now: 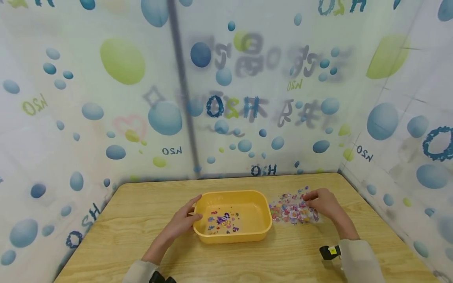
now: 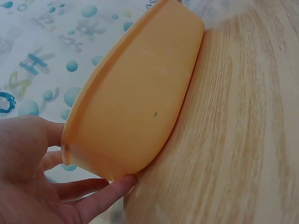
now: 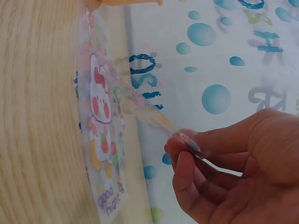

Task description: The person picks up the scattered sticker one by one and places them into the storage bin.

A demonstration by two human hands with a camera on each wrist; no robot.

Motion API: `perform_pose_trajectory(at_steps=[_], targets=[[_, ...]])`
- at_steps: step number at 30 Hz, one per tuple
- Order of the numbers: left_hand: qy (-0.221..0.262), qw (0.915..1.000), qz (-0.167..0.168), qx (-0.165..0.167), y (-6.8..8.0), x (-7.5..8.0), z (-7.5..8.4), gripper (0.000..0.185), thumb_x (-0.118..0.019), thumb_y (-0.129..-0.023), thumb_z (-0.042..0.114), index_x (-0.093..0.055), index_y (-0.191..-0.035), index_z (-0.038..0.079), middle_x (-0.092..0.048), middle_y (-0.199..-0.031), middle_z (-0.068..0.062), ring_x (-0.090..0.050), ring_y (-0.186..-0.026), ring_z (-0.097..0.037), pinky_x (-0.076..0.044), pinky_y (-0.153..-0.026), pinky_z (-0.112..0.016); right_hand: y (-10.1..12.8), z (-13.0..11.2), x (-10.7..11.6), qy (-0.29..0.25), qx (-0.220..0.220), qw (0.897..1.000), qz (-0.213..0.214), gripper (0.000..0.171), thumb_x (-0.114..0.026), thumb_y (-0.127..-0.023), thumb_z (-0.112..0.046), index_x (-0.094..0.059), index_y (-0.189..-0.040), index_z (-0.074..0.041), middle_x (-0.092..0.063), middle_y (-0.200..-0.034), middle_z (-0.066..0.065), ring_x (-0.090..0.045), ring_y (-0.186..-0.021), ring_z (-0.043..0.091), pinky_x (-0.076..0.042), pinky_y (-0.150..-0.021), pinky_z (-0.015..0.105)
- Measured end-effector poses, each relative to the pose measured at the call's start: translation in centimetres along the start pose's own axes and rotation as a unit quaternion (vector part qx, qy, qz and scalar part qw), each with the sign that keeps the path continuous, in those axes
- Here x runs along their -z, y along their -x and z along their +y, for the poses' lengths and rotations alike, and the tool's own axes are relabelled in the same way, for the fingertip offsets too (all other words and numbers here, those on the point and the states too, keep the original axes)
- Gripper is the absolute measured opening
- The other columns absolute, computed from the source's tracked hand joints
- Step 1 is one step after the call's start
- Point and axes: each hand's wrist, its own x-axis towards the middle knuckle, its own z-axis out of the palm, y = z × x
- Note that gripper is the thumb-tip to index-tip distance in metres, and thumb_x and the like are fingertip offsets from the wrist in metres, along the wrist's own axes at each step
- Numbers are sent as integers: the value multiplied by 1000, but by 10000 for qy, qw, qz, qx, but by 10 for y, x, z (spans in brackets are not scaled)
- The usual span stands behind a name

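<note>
A yellow tub (image 1: 263, 220) is steadied by the left hand's (image 1: 182, 224) straight fingers while a sticker sheet's (image 1: 293, 208) corner is pinched by the right hand (image 1: 323, 202), lifted for peeling.

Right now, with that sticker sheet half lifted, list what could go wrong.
1. The right hand pinches only a thin clear film peeling off the sticker sheet; it may tear or stick to itself.
2. Nothing pins the sheet to the table, so it may lift with the film.
3. The left hand only touches the yellow tub at its side; a bump could slide it and scatter the stickers inside.
</note>
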Motion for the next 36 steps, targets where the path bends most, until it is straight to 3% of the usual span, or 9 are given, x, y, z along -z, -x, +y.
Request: perform_pose_trajectory(at_steps=[7, 14, 18, 26, 32, 36], targets=[[-67, 10000, 33, 56, 0, 0, -1, 65, -61, -102, 13, -37, -162, 23, -50, -146, -31, -66, -113, -32, -63, -83, -46, 5, -10, 5, -80, 61, 9997, 209, 25, -62, -97, -2, -71, -117, 11, -71, -110, 29, -60, -70, 20, -52, -59, 30], [-65, 10000, 29, 67, 0, 0, 0, 65, -61, -103, 13, -37, -162, 23, -51, -145, -31, -67, -112, -31, -63, -83, -45, 9, -23, 11, -150, 273, 9986, 428, 25, -59, -100, -5, -72, -117, 8, -72, -112, 28, -69, -80, 26, -58, -63, 33], [-45, 10000, 12, 52, 0, 0, 1, 65, -60, -103, 13, -36, -162, 23, -52, -144, -31, -67, -111, -30, -63, -82, -45, 12, -32, 14, -101, 307, 9975, 630, 27, -59, -101, -9, -73, -118, 6, -72, -114, 27, -67, -78, 23, -52, -59, 28], [-43, 10000, -7, 48, -1, 0, 2, 65, -60, -103, 14, -36, -162, 23, -52, -144, -30, -67, -111, -30, -63, -82, -45, 18, -48, 18, 46, 479, 9932, 1063, 28, -59, -101, -13, -74, -120, 1, -73, -113, 23, -57, -68, 17, -45, -53, 29], [-50, 10000, 20, 73, -2, 1, 0, 65, -60, -103, 13, -36, -162, 23, -52, -145, -31, -67, -112, -32, -63, -81, -45, 21, -62, 13, 22, 704, 9871, 1440, 26, -61, -102, -14, -75, -119, -1, -74, -111, 22, -62, -72, 16, -46, -53, 28], [-31, 9999, 7, 96, -1, 0, 0, 65, -60, -103, 13, -36, -162, 23, -51, -146, -32, -67, -113, -32, -62, -82, -43, 23, -72, 9, -109, 810, 9852, 1507, 25, -63, -102, -15, -75, -118, -1, -74, -106, 20, -58, -68, 16, -45, -51, 28]])
